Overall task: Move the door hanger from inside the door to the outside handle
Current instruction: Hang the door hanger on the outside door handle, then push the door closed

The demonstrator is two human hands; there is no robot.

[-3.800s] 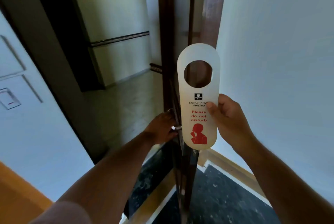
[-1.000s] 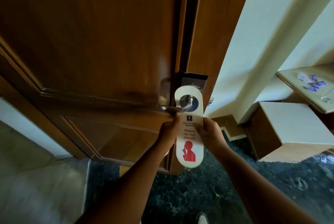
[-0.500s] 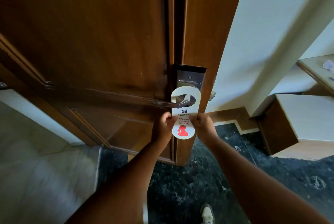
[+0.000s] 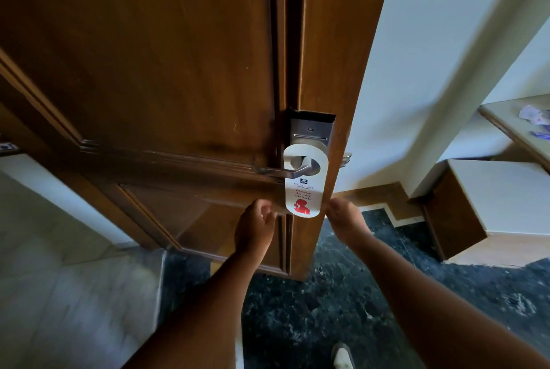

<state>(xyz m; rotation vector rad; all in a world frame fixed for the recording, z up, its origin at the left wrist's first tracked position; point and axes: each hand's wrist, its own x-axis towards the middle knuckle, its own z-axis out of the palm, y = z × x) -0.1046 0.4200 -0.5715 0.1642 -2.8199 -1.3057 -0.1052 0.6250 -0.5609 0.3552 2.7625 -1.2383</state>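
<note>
A white door hanger [image 4: 304,190] with red "Please do not disturb" print hangs by its hole on the metal lever handle [image 4: 279,171] of the brown wooden door [image 4: 148,71]. My left hand [image 4: 256,227] is just below and left of the hanger's bottom edge, fingers loosely curled and holding nothing. My right hand [image 4: 345,217] is just right of the hanger's bottom, also off the card. A steel lock plate [image 4: 311,133] sits above the handle.
The door stands ajar, its edge toward me. A second handle [image 4: 345,158] pokes out on the door's other side. White wall and a pale boxy cabinet [image 4: 488,205] stand at right, with a shelf [image 4: 523,121] above. Dark marble floor lies below; a shoe [image 4: 342,356] shows.
Both hands have let go of the hanger and drawn slightly apart and down. The hanger now hangs on the handle by itself.
</note>
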